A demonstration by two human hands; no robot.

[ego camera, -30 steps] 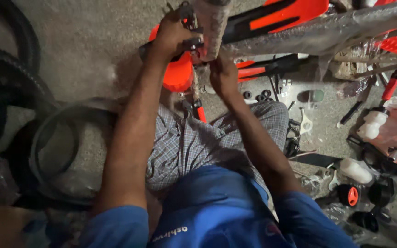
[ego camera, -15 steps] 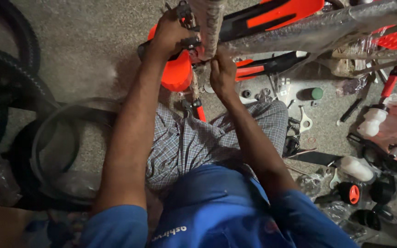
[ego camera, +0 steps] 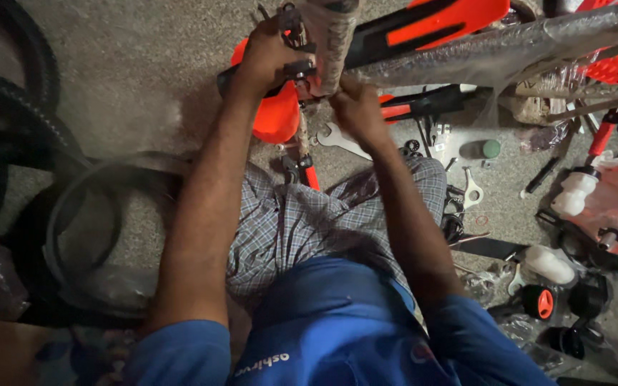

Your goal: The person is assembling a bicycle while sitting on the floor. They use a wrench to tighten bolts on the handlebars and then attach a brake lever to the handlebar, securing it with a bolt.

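A plastic-wrapped bicycle frame (ego camera: 481,53) with orange and black panels crosses the top of the head view. My left hand (ego camera: 270,57) is closed around a black clamp part (ego camera: 296,43) at the frame's wrapped tube (ego camera: 332,36). My right hand (ego camera: 355,107) grips the lower end of that tube from below, fingers pinched at the joint. An orange plastic piece (ego camera: 277,114) sits just under my left hand. Whether my right hand holds a small tool is hidden.
Black tyres (ego camera: 16,107) and a loose rim strip (ego camera: 87,214) lie at the left. A flat spanner (ego camera: 341,139) lies on the concrete floor below my hands. At the right are white bottles (ego camera: 574,193), red-handled tools (ego camera: 602,136), pedals and small parts.
The view has shifted slightly; both hands stay at the same joint on the frame, with my right hand moved a little closer under the tube.
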